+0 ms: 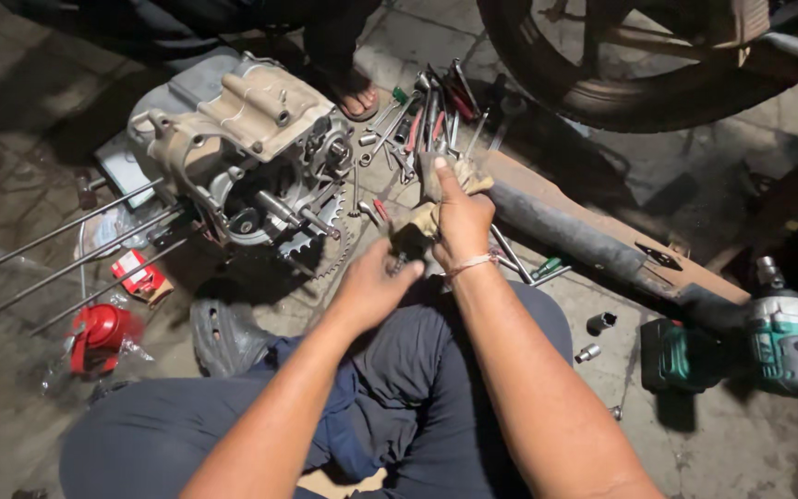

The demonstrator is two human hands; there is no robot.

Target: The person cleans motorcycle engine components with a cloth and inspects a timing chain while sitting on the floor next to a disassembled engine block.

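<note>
My right hand (pixel 459 222) grips a dirty tan rag (pixel 436 180), wrapped around something I cannot make out. My left hand (pixel 371 282) is closed on a small dark metal part (pixel 408 245) just below the rag, touching it. Both hands meet above my knees, right of a motorcycle engine case (pixel 242 139) lying on the stone floor. Three long studs (pixel 76 249) stick out of the engine toward the left. A toothed sprocket (pixel 320 245) lies under the engine's near side.
Several wrenches and screwdrivers (pixel 427 115) lie scattered behind my hands. A green impact driver (pixel 768 342) and two sockets (pixel 598 323) lie at the right. A motorcycle tyre (pixel 602 92) stands at the top right, a red can (pixel 99 333) at the left. Another person's sandalled foot (pixel 357 97) is behind the engine.
</note>
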